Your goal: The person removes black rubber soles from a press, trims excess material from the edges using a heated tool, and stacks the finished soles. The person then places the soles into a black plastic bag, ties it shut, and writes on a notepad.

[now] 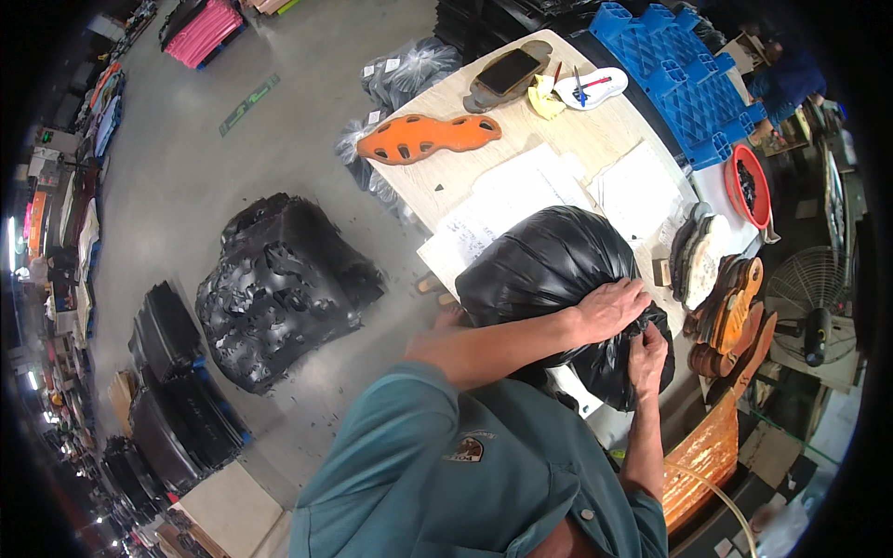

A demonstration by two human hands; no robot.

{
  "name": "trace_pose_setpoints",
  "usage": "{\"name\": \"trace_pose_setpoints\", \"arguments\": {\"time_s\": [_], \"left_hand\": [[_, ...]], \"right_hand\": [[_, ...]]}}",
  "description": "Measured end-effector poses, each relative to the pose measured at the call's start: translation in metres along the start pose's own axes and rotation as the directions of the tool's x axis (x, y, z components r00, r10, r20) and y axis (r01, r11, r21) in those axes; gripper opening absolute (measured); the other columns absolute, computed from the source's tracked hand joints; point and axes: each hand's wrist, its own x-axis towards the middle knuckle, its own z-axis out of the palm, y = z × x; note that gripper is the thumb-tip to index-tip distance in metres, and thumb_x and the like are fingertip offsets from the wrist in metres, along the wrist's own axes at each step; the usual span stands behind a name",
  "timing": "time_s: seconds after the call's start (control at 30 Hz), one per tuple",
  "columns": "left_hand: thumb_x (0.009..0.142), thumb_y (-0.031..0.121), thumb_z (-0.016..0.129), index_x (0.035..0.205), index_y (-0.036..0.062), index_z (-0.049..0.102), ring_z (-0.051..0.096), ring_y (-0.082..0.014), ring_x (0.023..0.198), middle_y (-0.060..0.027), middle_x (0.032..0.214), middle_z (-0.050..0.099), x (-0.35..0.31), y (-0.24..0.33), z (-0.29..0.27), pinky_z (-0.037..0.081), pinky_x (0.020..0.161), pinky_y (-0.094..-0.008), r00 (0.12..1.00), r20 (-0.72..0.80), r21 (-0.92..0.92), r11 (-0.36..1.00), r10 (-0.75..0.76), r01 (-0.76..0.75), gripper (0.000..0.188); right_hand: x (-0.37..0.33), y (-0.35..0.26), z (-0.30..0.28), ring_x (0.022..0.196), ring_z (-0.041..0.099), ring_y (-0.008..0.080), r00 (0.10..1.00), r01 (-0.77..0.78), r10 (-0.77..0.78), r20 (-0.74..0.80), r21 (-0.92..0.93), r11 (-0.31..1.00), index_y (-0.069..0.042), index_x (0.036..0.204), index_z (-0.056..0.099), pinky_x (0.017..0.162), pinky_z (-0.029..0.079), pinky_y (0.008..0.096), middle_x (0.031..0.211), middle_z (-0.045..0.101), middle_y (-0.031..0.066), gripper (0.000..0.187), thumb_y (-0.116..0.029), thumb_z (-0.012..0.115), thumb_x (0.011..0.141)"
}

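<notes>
A full black plastic bag (544, 270) rests on the near side of the pale wooden table (437, 191), its film pulled into creases toward the gathered neck. Reaching across it from the left, my left hand (609, 310) is closed with its fingers curled on the neck. Just below it and to the right, my right hand (648, 358) pinches the bunched plastic at the same spot. Some fingertips are hidden in the folds, and what the bag contains does not show.
Papers (530, 191), an orange sole-shaped piece (428, 138) and a phone (510, 71) lie on the table. Stacked sole shapes (735, 307), a red basin (747, 186) and a fan (814, 307) stand to the right. Black sheet scrap (288, 288) is heaped on the floor at left.
</notes>
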Motion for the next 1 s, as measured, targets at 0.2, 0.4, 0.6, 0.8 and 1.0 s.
{"name": "trace_pose_setpoints", "arguments": {"time_s": [0.2,0.4,0.6,0.8,1.0], "left_hand": [[0.078,-0.003,0.069,0.109,-0.0002,0.054,0.064,-0.0381,0.103,-0.017,0.11,0.054,-0.005,-0.002,-0.012,0.056,0.084,-0.0461,0.996,-0.069,-0.171,0.983,0.059,-0.07,0.034],[0.079,-0.003,0.071,0.103,0.0039,0.059,0.063,-0.0394,0.093,-0.014,0.098,0.056,-0.005,-0.015,-0.026,0.051,0.076,-0.048,0.997,0.05,-0.384,0.923,0.05,-0.027,0.027],[0.075,-0.005,0.071,0.096,0.0005,0.061,0.062,-0.0337,0.096,-0.0105,0.102,0.057,-0.007,-0.018,-0.03,0.052,0.083,-0.0438,0.981,-0.003,-0.429,0.886,0.193,-0.175,0.024],[0.069,-0.001,0.069,0.083,0.0017,0.066,0.057,-0.0275,0.102,-0.0066,0.099,0.06,-0.027,-0.007,-0.042,0.048,0.089,-0.0425,0.957,-0.07,-0.277,0.916,0.281,-0.289,0.015],[0.073,0.005,0.076,0.1,0.0098,0.073,0.058,-0.0295,0.119,-0.0043,0.116,0.063,-0.071,-0.005,-0.058,0.045,0.101,-0.0457,0.97,-0.225,-0.093,0.989,0.088,-0.112,0.027]], "right_hand": [[0.022,0.005,-0.016,0.079,0.054,0.0102,0.978,0.055,-0.088,0.187,0.175,0.983,0.0,0.141,0.057,0.074,0.048,0.0277,0.084,0.062,0.0016,0.046,-0.003,0.057,0.095],[0.03,-0.003,-0.033,0.092,0.061,0.0076,0.905,-0.079,0.021,0.424,0.119,0.99,-0.001,0.131,0.066,0.084,0.049,0.0243,0.099,0.072,0.0031,0.037,0.004,0.057,0.096],[0.03,0.006,-0.02,0.067,0.061,0.019,0.938,0.195,-0.166,0.306,-0.07,0.978,-0.003,0.115,0.068,0.066,0.05,0.0322,0.079,0.065,0.0144,0.025,0.001,0.057,0.094],[0.039,0.011,-0.018,0.06,0.06,0.0233,0.936,0.234,-0.172,0.307,-0.176,0.956,-0.003,0.112,0.07,0.061,0.051,0.0354,0.072,0.061,0.0144,0.023,-0.002,0.059,0.091],[0.033,-0.036,-0.03,0.084,0.069,0.0272,0.907,0.069,0.029,0.421,-0.214,0.974,-0.004,0.124,0.066,0.081,0.054,0.0382,0.097,0.07,0.019,0.039,-0.008,0.068,0.085]]}}
